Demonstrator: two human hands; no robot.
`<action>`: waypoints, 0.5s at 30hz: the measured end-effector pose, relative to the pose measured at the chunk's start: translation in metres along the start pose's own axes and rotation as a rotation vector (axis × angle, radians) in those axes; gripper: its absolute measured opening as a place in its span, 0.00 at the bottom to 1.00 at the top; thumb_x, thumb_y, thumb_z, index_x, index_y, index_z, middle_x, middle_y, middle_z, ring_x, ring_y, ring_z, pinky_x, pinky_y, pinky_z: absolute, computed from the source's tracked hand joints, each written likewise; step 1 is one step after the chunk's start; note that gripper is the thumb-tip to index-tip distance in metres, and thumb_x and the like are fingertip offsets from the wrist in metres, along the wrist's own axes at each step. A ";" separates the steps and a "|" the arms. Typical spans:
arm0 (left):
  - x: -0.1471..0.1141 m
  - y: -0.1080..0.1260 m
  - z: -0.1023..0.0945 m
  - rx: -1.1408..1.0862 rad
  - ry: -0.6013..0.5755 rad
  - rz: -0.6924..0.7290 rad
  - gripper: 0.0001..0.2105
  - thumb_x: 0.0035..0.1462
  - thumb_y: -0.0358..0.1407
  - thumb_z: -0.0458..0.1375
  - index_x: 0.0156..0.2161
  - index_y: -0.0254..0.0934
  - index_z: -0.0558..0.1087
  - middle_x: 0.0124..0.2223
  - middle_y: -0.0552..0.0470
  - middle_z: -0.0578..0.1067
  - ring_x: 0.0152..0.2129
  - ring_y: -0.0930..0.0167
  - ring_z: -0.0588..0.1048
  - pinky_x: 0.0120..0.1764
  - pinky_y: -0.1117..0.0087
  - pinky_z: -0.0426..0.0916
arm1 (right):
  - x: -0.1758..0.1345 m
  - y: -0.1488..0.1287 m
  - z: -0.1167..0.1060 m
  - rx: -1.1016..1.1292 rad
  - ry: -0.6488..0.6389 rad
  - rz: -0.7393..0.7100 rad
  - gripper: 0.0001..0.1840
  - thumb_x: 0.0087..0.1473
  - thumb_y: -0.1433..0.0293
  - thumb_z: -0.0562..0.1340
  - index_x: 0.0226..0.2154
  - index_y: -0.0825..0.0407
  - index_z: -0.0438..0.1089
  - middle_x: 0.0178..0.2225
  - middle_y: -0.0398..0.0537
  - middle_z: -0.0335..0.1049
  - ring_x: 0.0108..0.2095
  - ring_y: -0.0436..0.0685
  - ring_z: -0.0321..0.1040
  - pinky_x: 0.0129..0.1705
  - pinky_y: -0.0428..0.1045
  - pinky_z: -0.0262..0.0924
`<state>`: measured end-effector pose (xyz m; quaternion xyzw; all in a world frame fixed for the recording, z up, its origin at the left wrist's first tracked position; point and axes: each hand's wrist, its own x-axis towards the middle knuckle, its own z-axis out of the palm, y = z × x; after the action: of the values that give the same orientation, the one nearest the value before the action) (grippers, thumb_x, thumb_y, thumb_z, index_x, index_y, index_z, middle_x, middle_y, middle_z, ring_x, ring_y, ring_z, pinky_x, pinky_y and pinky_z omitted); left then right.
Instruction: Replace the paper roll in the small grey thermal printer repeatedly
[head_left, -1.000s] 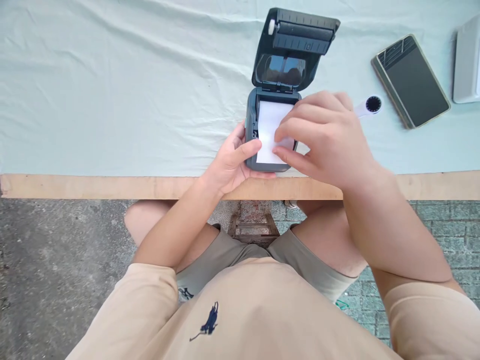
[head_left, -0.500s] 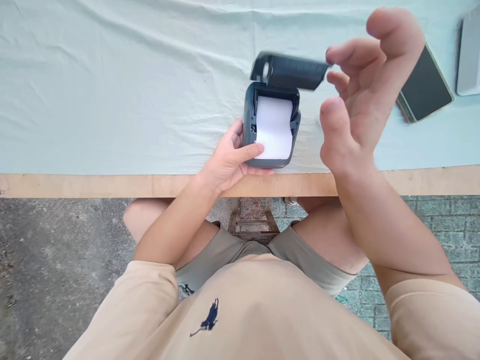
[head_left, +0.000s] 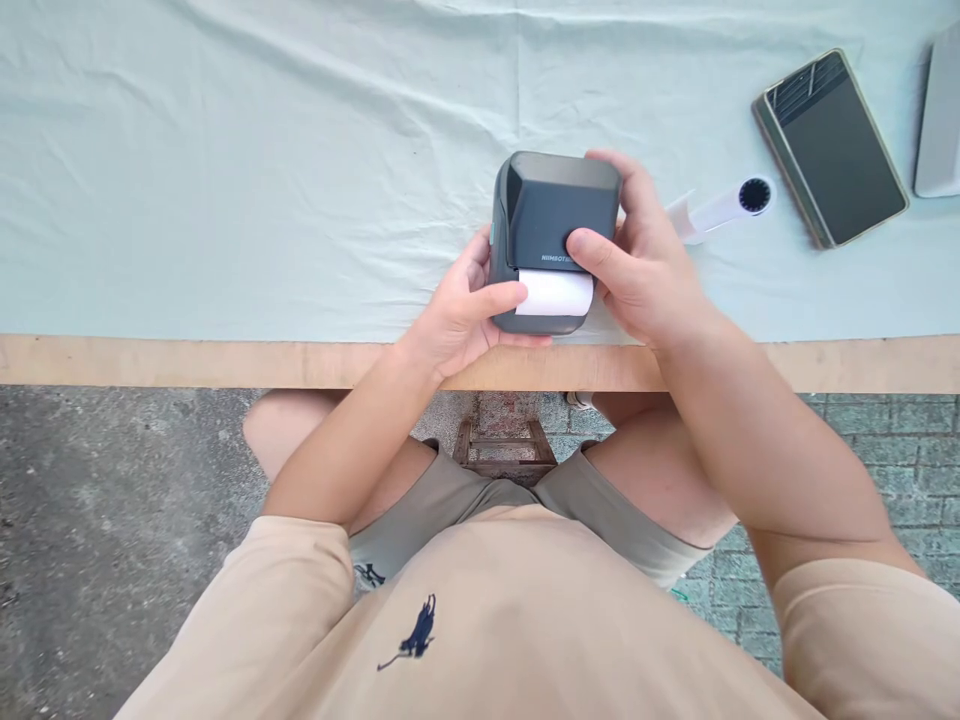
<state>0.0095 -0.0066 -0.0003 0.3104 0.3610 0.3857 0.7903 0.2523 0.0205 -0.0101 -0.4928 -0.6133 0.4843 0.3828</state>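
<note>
A dark grey label printer (head_left: 559, 215) is held between my two hands near the table's front edge, its lid down. White label paper (head_left: 559, 293) sticks out from under the lid's front edge. My left hand (head_left: 476, 310) grips the printer's lower left side, with the thumb pressing on the paper strip. Wrapped around the right side is my right hand (head_left: 641, 255), its thumb on top of the lid by the printed lettering and its fingers behind the far right corner.
Right of the printer lies a white roll (head_left: 724, 208) with a dark round end. Beyond it are a smartphone (head_left: 844, 150) and, at the right edge, a grey flat object (head_left: 939, 125). A pale cloth (head_left: 262, 200) covers the table, whose bare wooden edge (head_left: 187, 362) faces me.
The printer's lid has swung down from raised to closed, covering most of the paper. My right hand has moved left and down onto the printer. My left hand keeps its hold.
</note>
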 end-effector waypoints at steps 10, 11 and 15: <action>0.010 0.007 0.005 -0.154 0.055 -0.155 0.30 0.87 0.58 0.50 0.77 0.46 0.80 0.60 0.48 0.93 0.61 0.42 0.95 0.45 0.46 0.97 | -0.001 -0.022 -0.003 -0.102 0.001 0.026 0.40 0.76 0.41 0.76 0.81 0.29 0.68 0.65 0.47 0.89 0.64 0.69 0.90 0.57 0.63 0.92; 0.010 0.008 0.006 -0.156 0.062 -0.169 0.31 0.88 0.58 0.49 0.78 0.46 0.80 0.59 0.48 0.93 0.60 0.42 0.96 0.46 0.45 0.97 | -0.001 -0.022 -0.003 -0.110 0.004 0.016 0.40 0.76 0.40 0.76 0.81 0.28 0.68 0.65 0.47 0.88 0.63 0.69 0.90 0.56 0.62 0.92; 0.009 0.011 0.008 -0.155 0.069 -0.174 0.31 0.88 0.58 0.50 0.77 0.46 0.81 0.58 0.48 0.93 0.56 0.44 0.97 0.43 0.47 0.97 | -0.002 -0.022 -0.003 -0.132 0.009 0.000 0.41 0.76 0.36 0.73 0.81 0.29 0.68 0.64 0.47 0.88 0.64 0.69 0.89 0.57 0.62 0.91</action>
<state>0.0155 0.0048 0.0089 0.2023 0.3828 0.3528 0.8295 0.2502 0.0186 0.0121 -0.5191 -0.6420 0.4408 0.3522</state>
